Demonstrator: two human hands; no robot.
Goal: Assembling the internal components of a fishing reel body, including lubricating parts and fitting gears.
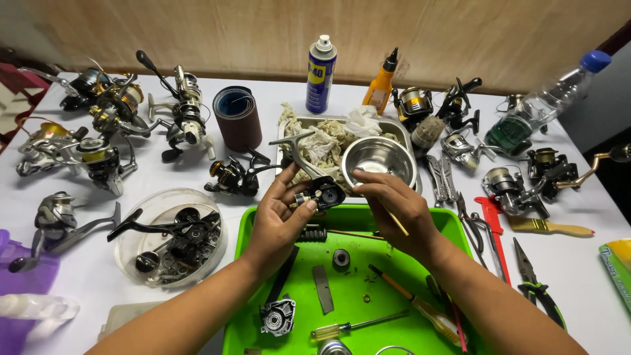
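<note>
Black reel body (320, 192) gripped in our left hand (279, 220); right hand (397, 210) pinches thin stick (396, 222), tip hidden; green tray (434, 220) cut off below.

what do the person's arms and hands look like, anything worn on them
Both forearms are bare right to the bottom edge of the picture, with no sleeves in view. The left hand and right hand wear no gloves. No rings, watch or bracelets show. Fingernails are short and unpainted.
</note>
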